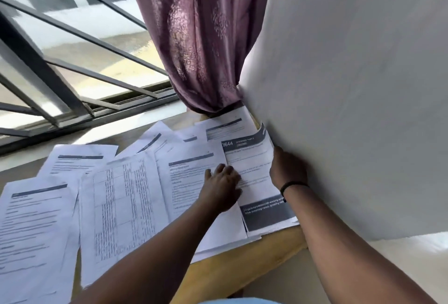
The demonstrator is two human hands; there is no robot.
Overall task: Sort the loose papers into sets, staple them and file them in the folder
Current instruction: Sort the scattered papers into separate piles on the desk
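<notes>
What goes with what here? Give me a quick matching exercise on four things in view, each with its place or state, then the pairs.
Things:
1. left hand
2. right hand
3. table sheet
4. curtain

Places or states:
A. hangs by the window, its bottom bunched at the table's far edge
B. lies flat among the spread papers, left of both hands
C. at the wall-side edge of the 3644 sheet, band on its wrist
D. rests with fingers spread on the papers

Pairs: 1-D, 2-C, 3-B, 4-A
</notes>
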